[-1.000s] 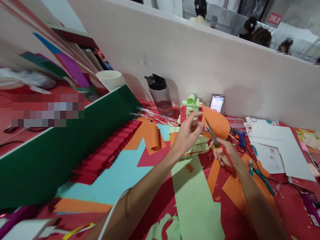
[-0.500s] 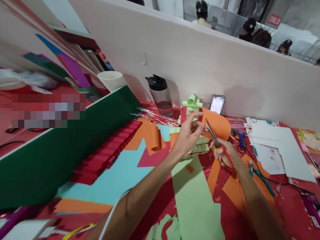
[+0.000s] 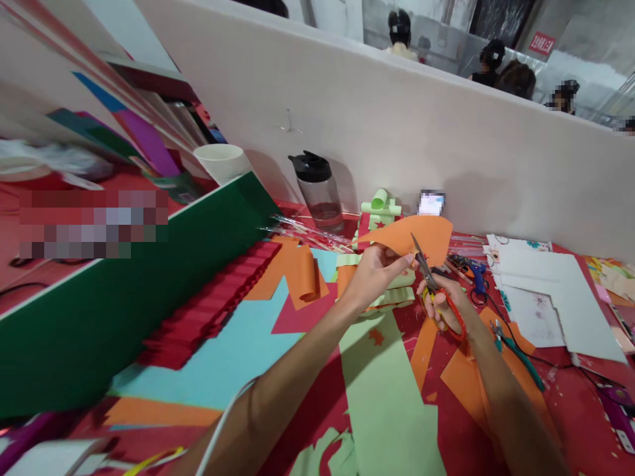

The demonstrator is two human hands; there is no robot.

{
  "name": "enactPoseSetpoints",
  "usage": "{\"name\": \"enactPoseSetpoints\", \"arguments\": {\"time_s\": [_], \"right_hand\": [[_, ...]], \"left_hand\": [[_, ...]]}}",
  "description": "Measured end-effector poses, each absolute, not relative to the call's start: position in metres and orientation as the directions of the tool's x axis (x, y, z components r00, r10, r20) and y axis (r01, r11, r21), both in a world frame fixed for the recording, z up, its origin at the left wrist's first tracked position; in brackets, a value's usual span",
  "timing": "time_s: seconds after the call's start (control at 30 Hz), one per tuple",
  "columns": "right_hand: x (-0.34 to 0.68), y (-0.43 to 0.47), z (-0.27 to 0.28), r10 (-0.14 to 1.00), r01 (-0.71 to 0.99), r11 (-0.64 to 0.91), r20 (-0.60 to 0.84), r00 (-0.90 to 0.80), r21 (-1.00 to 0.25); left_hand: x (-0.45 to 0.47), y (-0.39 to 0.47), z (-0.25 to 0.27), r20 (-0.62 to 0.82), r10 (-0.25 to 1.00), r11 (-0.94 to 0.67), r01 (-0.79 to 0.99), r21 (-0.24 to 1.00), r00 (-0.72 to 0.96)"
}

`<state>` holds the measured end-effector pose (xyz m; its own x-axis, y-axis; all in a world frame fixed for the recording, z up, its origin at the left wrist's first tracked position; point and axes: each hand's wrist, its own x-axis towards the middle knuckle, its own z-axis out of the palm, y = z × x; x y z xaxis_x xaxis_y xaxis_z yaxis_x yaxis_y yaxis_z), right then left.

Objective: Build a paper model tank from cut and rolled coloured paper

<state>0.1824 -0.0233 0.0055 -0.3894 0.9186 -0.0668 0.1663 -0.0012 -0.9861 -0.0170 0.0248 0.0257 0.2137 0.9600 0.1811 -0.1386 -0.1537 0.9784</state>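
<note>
My left hand (image 3: 376,274) pinches the lower edge of a curved sheet of orange paper (image 3: 426,235) between thumb and fingers. In my right hand (image 3: 449,304) is a pair of scissors (image 3: 425,266) with red and yellow handles; the blades point up and left, close to the paper and my left thumb. Behind and under my left hand stands a piece built of light green paper rolls (image 3: 381,206) with red parts, partly hidden by the hand and the orange sheet. Below lies a long light green sheet (image 3: 381,390) with a small orange cutout (image 3: 376,337) on it.
A dark green board (image 3: 149,284) stands on edge at left, beside pleated red paper (image 3: 213,307). A water bottle (image 3: 320,195) and a phone (image 3: 431,203) are near the white partition (image 3: 377,119). Teal-handled pliers (image 3: 520,360), a blue glue gun (image 3: 477,277) and white sheets (image 3: 565,284) lie at right.
The orange paper has turned and now extends left over my left hand. My left fingers have closed on its lower edge. The scissors have barely moved.
</note>
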Motion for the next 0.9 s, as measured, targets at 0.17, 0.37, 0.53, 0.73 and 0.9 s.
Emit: {"name": "enactPoseSetpoints", "arguments": {"time_s": [0.17,0.37,0.53,0.73,0.9], "right_hand": [[0.182,-0.0228,0.0053,0.918,0.177,0.015,-0.056,-0.393,-0.984],[0.1836,-0.0217,0.0025,0.913,0.153,0.023,-0.041,-0.406,-0.988],[0.1843,-0.0218,0.0029,0.915,0.16,0.005,-0.06,-0.398,-0.987],[0.1851,-0.0213,0.0018,0.91,0.163,0.002,-0.066,-0.409,-0.987],[0.1885,-0.021,0.0013,0.911,0.191,0.03,-0.052,-0.409,-0.981]], "left_hand": [[-0.0181,0.0218,0.0266,0.096,0.98,-0.098,0.009,0.995,0.173],[-0.0188,0.0204,0.0258,0.033,0.983,-0.036,0.014,0.999,0.181],[-0.0172,0.02,0.0261,0.066,0.978,-0.067,-0.004,0.998,0.199],[-0.0164,0.021,0.0241,0.067,0.98,-0.068,0.0,0.998,0.189],[-0.021,0.0212,0.0224,-0.006,0.979,-0.013,0.096,0.995,0.202]]}}
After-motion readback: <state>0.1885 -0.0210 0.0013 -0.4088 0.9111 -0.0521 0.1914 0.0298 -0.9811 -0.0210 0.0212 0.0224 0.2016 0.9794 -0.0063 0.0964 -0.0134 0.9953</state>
